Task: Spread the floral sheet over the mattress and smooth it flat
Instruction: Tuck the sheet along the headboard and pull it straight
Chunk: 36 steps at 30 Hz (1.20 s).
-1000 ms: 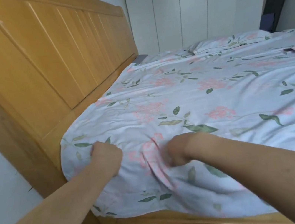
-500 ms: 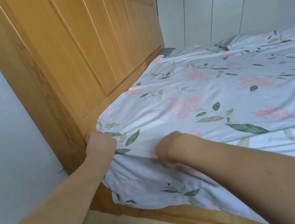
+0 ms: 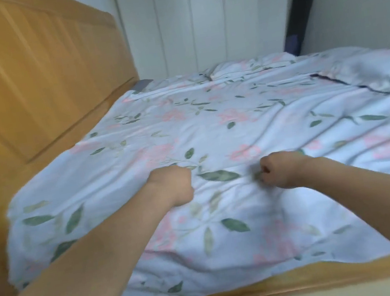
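Observation:
The floral sheet (image 3: 210,124), pale with pink flowers and green leaves, covers the mattress and hangs over the near edge. It lies rumpled, with long creases on the right and bunched folds between my hands. My left hand (image 3: 173,185) is curled into a fist on the sheet near the middle of the near side, gripping fabric. My right hand (image 3: 279,171) is a short way to its right, with curled fingers pinching a fold. The mattress is hidden, apart from a grey corner (image 3: 143,84) by the headboard.
A tall wooden headboard (image 3: 30,79) runs along the left. The wooden bed rail (image 3: 264,291) crosses the front. A matching pillow (image 3: 247,64) lies at the far end before white wardrobe doors (image 3: 193,19). A dark panel (image 3: 300,14) leans on the right wall.
Both hands have moved right, away from the corner by the headboard, to the middle of the near side. The view has swung right with them, and the corner now lies covered.

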Each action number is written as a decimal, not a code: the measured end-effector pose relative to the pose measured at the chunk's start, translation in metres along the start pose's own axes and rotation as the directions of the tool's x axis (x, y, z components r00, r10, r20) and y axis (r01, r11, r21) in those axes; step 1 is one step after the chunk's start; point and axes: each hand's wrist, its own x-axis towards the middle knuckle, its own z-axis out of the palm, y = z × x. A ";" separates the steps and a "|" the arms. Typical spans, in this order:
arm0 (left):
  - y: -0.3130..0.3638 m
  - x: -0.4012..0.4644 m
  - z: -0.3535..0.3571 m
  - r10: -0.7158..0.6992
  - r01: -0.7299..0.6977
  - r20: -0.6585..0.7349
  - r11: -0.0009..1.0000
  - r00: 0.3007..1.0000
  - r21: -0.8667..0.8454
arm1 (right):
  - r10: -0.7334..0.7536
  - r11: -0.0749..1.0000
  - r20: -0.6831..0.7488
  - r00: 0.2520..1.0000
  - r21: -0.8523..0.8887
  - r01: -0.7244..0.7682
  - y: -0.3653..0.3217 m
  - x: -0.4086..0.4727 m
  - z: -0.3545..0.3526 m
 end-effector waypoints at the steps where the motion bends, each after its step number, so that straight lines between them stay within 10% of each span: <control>1: 0.032 0.014 -0.006 0.106 -0.107 -0.027 0.994 0.994 -0.025 | 0.110 0.994 -0.014 0.994 0.019 -0.110 0.036 -0.009 0.007; 7: 0.191 0.050 -0.033 0.534 -0.534 -0.205 0.843 0.820 0.059 | 0.605 0.794 -0.113 0.788 0.165 -0.585 0.175 -0.049 0.041; 11: 0.267 0.067 -0.045 0.591 -0.573 -0.121 0.805 0.798 0.155 | 0.850 0.509 -0.107 0.515 0.420 -0.752 0.241 -0.082 0.057; 13: 0.282 0.074 -0.047 0.590 -0.572 -0.063 0.800 0.805 0.179 | 0.903 0.338 0.033 0.428 0.558 -0.758 0.264 -0.094 0.063; 18: 0.300 0.091 -0.056 0.593 -0.601 0.132 0.799 0.794 0.022 | 0.778 -0.158 0.410 0.476 0.861 -0.484 0.299 -0.106 0.079; 24: 0.300 0.089 -0.072 0.498 -0.550 0.377 0.835 0.781 0.036 | 0.816 -0.068 0.348 0.462 0.851 -0.520 0.316 -0.133 0.106; 30: 0.374 0.067 -0.081 0.592 -0.589 0.053 0.782 0.804 0.203 | 0.748 -0.188 0.465 0.474 0.833 -0.520 0.328 -0.172 0.108; 36: 0.418 0.076 -0.062 0.648 -0.642 0.099 0.700 0.755 0.314 | 0.724 -0.126 0.427 0.542 0.854 -0.505 0.341 -0.172 0.078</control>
